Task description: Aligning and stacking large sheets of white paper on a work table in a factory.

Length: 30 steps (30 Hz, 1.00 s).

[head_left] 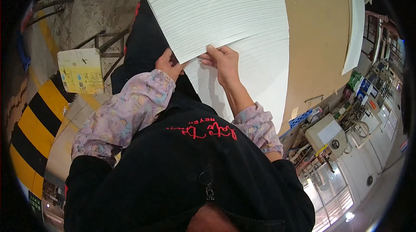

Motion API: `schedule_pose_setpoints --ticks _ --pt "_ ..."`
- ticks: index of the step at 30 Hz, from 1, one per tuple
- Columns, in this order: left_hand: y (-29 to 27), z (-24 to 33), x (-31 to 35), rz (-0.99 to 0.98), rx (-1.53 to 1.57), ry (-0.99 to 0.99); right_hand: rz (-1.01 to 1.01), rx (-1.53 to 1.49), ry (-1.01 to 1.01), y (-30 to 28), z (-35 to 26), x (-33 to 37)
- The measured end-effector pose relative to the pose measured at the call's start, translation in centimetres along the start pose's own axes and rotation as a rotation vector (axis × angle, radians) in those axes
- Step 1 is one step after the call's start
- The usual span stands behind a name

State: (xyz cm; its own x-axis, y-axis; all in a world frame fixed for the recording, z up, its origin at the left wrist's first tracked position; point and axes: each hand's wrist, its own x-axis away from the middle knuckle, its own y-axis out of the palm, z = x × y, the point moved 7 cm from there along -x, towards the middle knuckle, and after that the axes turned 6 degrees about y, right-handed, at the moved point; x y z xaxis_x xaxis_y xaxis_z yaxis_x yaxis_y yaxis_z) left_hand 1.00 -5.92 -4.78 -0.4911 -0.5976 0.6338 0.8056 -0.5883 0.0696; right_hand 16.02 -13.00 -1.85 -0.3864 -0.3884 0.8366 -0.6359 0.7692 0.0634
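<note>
Gripping the near corner of a fanned stack of white sheets (221, 11), both hands are working close together: the left hand (168, 63) is pinching the edge from below, and the right hand (223, 60) is pressing its fingers (212, 52) over the top sheet. The stack is lying on a tan surface (318, 37), its edges stepped like a fan. Patterned sleeves (125, 110) are covering both forearms. A yellow box (81, 70) is sitting off to the left by a metal frame (108, 43).

Two hands, the left hand (168, 63) and the right hand (224, 62), meet at one stack of white sheets (225, 15). One yellowed cardboard box (81, 70) sits left of that stack.
</note>
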Motion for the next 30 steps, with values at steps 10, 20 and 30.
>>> schedule_pose_setpoints --ticks 10,20,30 --pt "-0.4 -0.2 0.6 -0.035 0.013 0.013 -0.135 0.195 0.11 -1.9 -2.1 -0.4" --pt "-1.3 0.5 0.7 -0.041 -0.105 0.087 0.265 0.022 -0.295 -16.1 -12.2 -4.4" --pt "-1.2 2.2 1.3 -0.017 -0.162 0.066 0.217 0.094 -0.213 -17.2 -13.8 -6.2"
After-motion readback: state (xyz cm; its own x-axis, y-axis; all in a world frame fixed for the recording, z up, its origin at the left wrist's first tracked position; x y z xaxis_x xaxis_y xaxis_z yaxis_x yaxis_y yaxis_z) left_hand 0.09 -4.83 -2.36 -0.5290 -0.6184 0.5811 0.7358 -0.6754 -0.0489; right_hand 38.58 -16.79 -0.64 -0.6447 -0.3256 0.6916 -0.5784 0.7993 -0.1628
